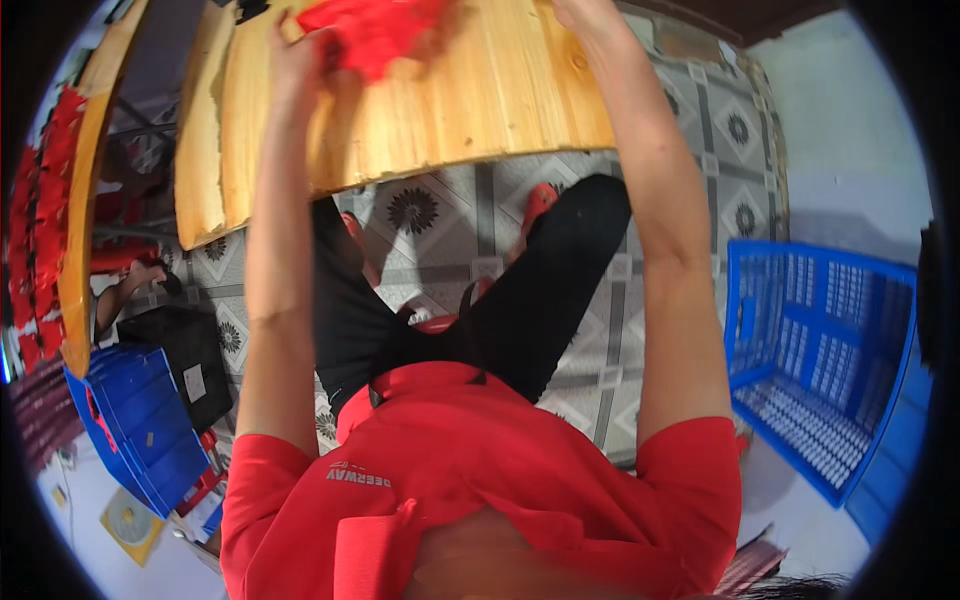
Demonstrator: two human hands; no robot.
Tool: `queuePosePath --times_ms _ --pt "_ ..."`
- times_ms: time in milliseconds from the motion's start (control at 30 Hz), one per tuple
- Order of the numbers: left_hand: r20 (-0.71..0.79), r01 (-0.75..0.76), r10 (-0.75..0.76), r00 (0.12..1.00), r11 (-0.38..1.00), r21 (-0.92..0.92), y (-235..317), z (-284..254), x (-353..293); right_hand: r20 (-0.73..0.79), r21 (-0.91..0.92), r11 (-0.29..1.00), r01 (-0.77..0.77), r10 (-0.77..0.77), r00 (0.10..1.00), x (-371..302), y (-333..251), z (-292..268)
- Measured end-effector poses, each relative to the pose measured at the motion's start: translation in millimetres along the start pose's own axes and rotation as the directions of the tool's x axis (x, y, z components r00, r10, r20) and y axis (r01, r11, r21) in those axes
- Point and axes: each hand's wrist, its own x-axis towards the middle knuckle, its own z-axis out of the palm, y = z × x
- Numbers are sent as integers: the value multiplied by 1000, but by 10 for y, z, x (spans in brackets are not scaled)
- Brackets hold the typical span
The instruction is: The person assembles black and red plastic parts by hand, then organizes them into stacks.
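A bright red piece, cloth by its look, (378, 38) is over the far part of the pale wooden table (470, 110), blurred and cut by the top edge of the view. At its left side my left hand (300, 58) grips it, one finger standing out to the left. My right arm stretches over the table's right end. Only a little of my right hand (578, 10) shows at the top edge; its fingers are out of sight, so what it holds cannot be seen.
On the right stands an open blue plastic crate (780, 385). To the left are a blue bin (140, 425), a black box (185, 365) and another wooden board (85, 220) with red pieces beside it. Another person's hand (148, 272) shows there. My legs are under the table's near edge.
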Motion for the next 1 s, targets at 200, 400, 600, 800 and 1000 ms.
queuePosePath --times_ms 200,400,600,800,1000 --pt "126 -414 401 907 795 444 -462 -546 -333 261 -339 436 834 -808 528 -1484 314 -259" --pt "270 -401 314 910 832 384 -286 -522 -520 606 10 648 762 -610 511 -2806 1310 -192" --pt "212 -249 161 964 825 507 -248 -470 -516 321 -134 875 465 -405 856 -2754 997 -284" --pt "115 -170 125 985 759 628 -143 -354 -473 249 -414 885 216 -118 961 -2593 1192 -933" --pt "34 -156 244 969 500 852 742 -18 -1061 -257 -570 743 -352 246 935 -2758 974 -1858"
